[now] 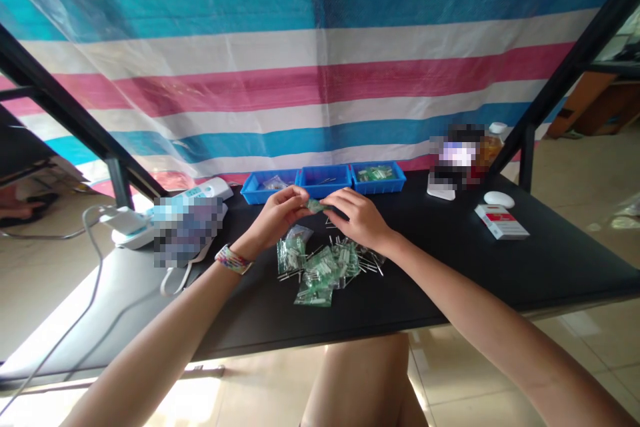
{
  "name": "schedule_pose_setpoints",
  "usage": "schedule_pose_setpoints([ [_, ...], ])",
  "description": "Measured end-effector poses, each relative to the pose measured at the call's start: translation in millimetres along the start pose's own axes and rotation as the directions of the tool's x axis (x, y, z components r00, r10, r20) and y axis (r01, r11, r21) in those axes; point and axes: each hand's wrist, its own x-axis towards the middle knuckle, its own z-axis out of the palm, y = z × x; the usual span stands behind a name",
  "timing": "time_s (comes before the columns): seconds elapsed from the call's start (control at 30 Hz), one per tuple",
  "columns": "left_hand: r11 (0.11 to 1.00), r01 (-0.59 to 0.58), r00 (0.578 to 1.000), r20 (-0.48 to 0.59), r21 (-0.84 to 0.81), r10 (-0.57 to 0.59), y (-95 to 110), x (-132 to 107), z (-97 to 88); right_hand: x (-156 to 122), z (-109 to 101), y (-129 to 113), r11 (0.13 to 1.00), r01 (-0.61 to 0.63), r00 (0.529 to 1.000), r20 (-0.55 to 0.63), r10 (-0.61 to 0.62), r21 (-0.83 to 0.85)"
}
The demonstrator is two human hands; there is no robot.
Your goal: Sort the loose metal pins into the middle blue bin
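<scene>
Both hands meet over the black table, in front of the blue bins. Between their fingertips is a small green plastic packet (315, 206). My left hand (281, 213), with a patterned band at its wrist, pinches the packet's left end. My right hand (361, 215) pinches its right side with thumb and fingers. What the packet holds is too small to tell. Just below lies a pile of similar green packets (323, 270), mixed with loose thin metal pins (371, 263). A few more pins (329, 221) lie under the right hand's fingers.
At the back stand a left blue bin (253, 195) with a clear packet, a middle blue bin (325, 190) with pins, and a right blue bin (379, 187) with green packets. Left is a power strip (135, 236) with cables; right, a small box (501, 222) and white oval object (499, 199).
</scene>
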Motion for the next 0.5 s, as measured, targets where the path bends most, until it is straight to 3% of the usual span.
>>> schedule_pose_setpoints([
  [0.07,0.998,-0.061,0.997,0.037,0.016,0.060,0.5,-2.2,2.4,0.2,4.6,5.0,0.969,-0.179,0.979,-0.072,0.193,0.171],
  [0.13,0.967,-0.188,0.981,0.086,0.172,0.176,2.1,-5.4,3.8,1.4,7.6,10.9,0.847,-0.354,0.910,-0.063,0.410,0.397],
  [0.17,0.915,-0.270,0.962,0.129,0.300,0.242,3.0,-7.1,4.1,2.3,8.3,13.4,0.757,-0.419,0.868,-0.022,0.496,0.502],
  [0.23,0.710,-0.436,0.900,0.264,0.553,0.347,4.3,-10.0,3.8,4.3,8.0,16.3,0.573,-0.499,0.796,0.081,0.600,0.650],
  [0.3,0.473,-0.544,0.833,0.382,0.693,0.400,4.4,-11.9,3.3,6.4,5.7,15.8,0.434,-0.536,0.750,0.173,0.638,0.724],
  [0.37,0.336,-0.575,0.796,0.415,0.746,0.440,3.3,-13.0,3.1,8.1,2.6,12.7,0.332,-0.555,0.725,0.247,0.643,0.763],
  [0.43,0.314,-0.566,0.792,0.396,0.763,0.465,1.8,-13.8,3.8,9.0,0.1,9.2,0.272,-0.574,0.717,0.313,0.624,0.773],
  [0.5,0.364,-0.542,0.807,0.349,0.757,0.476,0.5,-14.4,4.9,8.8,-1.4,6.7,0.263,-0.592,0.723,0.357,0.591,0.762],
])
